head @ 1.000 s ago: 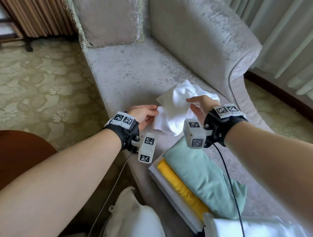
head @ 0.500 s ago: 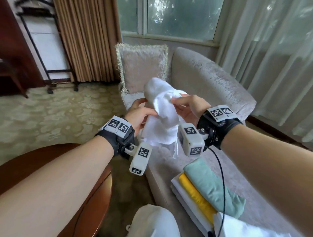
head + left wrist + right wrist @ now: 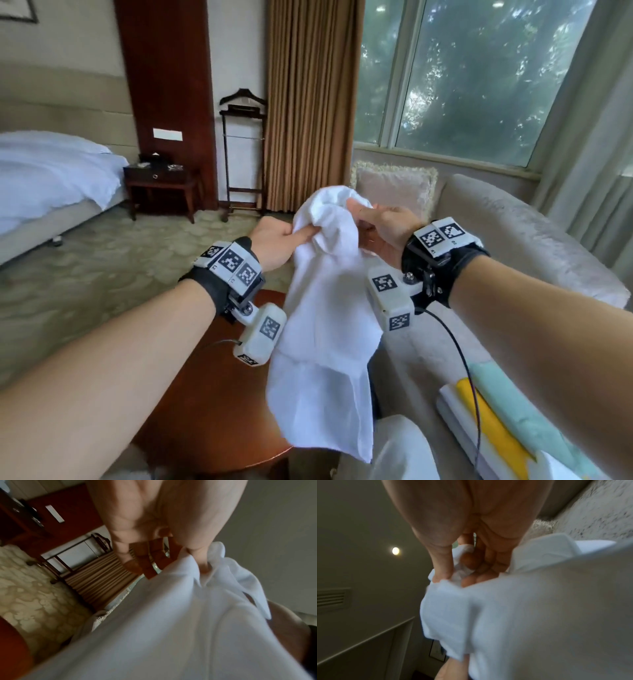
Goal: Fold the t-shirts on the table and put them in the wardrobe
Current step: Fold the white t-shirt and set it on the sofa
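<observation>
Above round table point(image 3: 205, 404), both hands pinch white t-shirt point(image 3: 322, 335).

Near table: round, dark red-brown polished wood table point(image 3: 212, 404), low at centre, partly hidden behind the hanging cloth
Sofa: pale grey velvet sofa point(image 3: 513, 233) at right
Sofa far end: fringed beige cushion point(image 3: 394, 188) upright against the back
Sofa near seat: stack of folded shirts point(image 3: 507, 428), mint green over yellow over white
</observation>
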The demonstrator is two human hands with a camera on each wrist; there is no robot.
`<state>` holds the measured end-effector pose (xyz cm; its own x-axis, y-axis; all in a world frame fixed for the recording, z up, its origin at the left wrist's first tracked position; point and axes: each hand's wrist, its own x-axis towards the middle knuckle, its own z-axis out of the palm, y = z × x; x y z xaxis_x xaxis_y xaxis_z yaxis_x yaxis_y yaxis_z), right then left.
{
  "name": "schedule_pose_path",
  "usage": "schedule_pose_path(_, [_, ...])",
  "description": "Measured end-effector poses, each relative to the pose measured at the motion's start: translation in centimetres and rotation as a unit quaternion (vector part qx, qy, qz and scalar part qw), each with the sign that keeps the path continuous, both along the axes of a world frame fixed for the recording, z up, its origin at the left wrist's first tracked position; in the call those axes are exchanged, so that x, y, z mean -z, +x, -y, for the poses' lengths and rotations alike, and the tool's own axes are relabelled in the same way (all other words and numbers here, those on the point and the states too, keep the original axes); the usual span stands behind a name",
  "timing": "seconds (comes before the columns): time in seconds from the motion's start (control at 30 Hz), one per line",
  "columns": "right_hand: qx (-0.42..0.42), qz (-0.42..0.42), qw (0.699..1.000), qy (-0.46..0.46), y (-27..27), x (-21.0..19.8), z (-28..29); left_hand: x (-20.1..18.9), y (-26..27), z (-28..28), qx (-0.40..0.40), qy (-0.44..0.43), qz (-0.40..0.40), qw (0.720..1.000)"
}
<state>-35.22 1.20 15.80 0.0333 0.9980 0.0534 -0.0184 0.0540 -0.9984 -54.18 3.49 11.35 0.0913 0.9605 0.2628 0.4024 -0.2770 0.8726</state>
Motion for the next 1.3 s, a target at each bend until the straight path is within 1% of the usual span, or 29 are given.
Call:
schedule_pose_path(0.03, [0.010, 0.016, 1.000, -0.004, -1.4, 0.1, 0.1, 0.1, -1.6, 0.6, -0.011, -0.001, 0.017, 1.000])
schedule_pose_path(0.13, [0.052, 0.084, 0.995, -0.004, -4.8, 0.2, 0.6, 0.4, -6.0, 2.4, -0.044, -0.031, 0.101, 0.993])
schedule_pose_path(0.2, [0.061, 0.125, 0.990, -0.007, -6.5, 0.2, 1.0, 0.7, -8.6, 2.9, -0.079, -0.049, 0.129, 0.987])
schedule_pose_path(0.27, [0.055, 0.168, 0.984, -0.012, -7.8, 0.1, 1.5, 0.8, -11.0, 3.3, -0.107, -0.061, 0.130, 0.984])
schedule_pose_path(0.37, [0.061, 0.210, 0.976, -0.001, -9.2, -0.2, 1.9, 0.7, -13.9, 3.9, -0.122, -0.097, 0.099, 0.983])
schedule_pose_path(0.47, [0.040, 0.221, 0.974, 0.013, -10.7, -0.8, 2.3, 1.1, -15.7, 4.2, -0.168, -0.114, 0.124, 0.971])
schedule_pose_path(0.5, [0.033, 0.207, 0.978, 0.014, -11.1, -0.9, 2.5, 1.2, -16.0, 4.5, -0.176, -0.113, 0.113, 0.971])
schedule_pose_path(0.57, [0.025, 0.187, 0.982, 0.023, -12.2, -0.8, 2.7, 1.3, -16.0, 5.0, -0.165, -0.116, 0.079, 0.976])
schedule_pose_path(0.6, [0.026, 0.184, 0.982, 0.028, -12.6, -0.8, 2.7, 1.3, -15.8, 5.1, -0.153, -0.114, 0.082, 0.978])
schedule_pose_path(0.7, [0.033, 0.190, 0.980, 0.047, -13.8, -0.7, 2.3, 1.0, -15.1, 5.7, -0.106, -0.127, 0.128, 0.978])
schedule_pose_path(0.77, [0.040, 0.177, 0.982, 0.049, -14.2, -0.9, 1.8, 1.1, -14.7, 5.5, -0.078, -0.141, 0.143, 0.976])
schedule_pose_path(0.8, [0.040, 0.171, 0.984, 0.041, -14.3, -1.0, 1.6, 1.1, -14.5, 5.5, -0.059, -0.134, 0.141, 0.979])
schedule_pose_path(0.83, [0.034, 0.160, 0.986, 0.040, -14.4, -1.0, 1.5, 1.1, -14.4, 5.7, -0.033, -0.116, 0.120, 0.985])
schedule_pose_path(0.9, [0.029, 0.142, 0.989, 0.037, -14.5, -1.3, 1.1, 1.0, -14.2, 6.0, 0.023, -0.078, 0.025, 0.996])
schedule_pose_path(0.93, [0.039, 0.147, 0.988, 0.033, -14.4, -1.5, 0.9, 1.2, -14.4, 5.7, 0.033, -0.061, -0.014, 0.998])
schedule_pose_path(0.97, [0.058, 0.166, 0.984, 0.027, -14.0, -1.6, 0.8, 1.3, -14.5, 5.5, 0.024, -0.047, -0.029, 0.998])
schedule_pose_path(1.03, [0.090, 0.234, 0.968, 0.012, -12.8, -2.0, 1.0, 1.4, -14.9, 4.7, -0.016, -0.020, 0.001, 1.000])
schedule_pose_path(1.07, [0.089, 0.267, 0.959, 0.012, -12.0, -2.2, 1.2, 1.4, -15.0, 4.5, -0.034, -0.005, 0.031, 0.999])
schedule_pose_path(1.1, [0.084, 0.281, 0.956, 0.003, -11.5, -2.2, 1.5, 1.3, -15.0, 4.3, -0.045, 0.015, 0.067, 0.997])
schedule_pose_path(1.17, [0.030, 0.278, 0.960, -0.021, -11.4, -2.0, 2.5, 0.5, -14.3, 4.4, -0.053, 0.052, 0.120, 0.990])
schedule_pose_path(1.2, [-0.023, 0.299, 0.954, -0.015, -11.7, -1.8, 2.8, -0.1, -13.6, 4.6, -0.050, 0.063, 0.133, 0.988])
schedule_pose_path(1.23, [-0.090, 0.325, 0.941, 0.002, -12.1, -1.5, 2.9, -0.7, -12.9, 4.7, -0.038, 0.074, 0.142, 0.986])
schedule_pose_path(1.27, [-0.149, 0.335, 0.930, 0.021, -12.7, -1.1, 3.0, -1.4, -12.0, 5.0, -0.018, 0.087, 0.145, 0.985])
schedule_pose_path(1.3, [-0.190, 0.332, 0.924, 0.031, -13.2, -0.6, 2.5, -1.9, -11.2, 5.2, 0.000, 0.098, 0.145, 0.985])
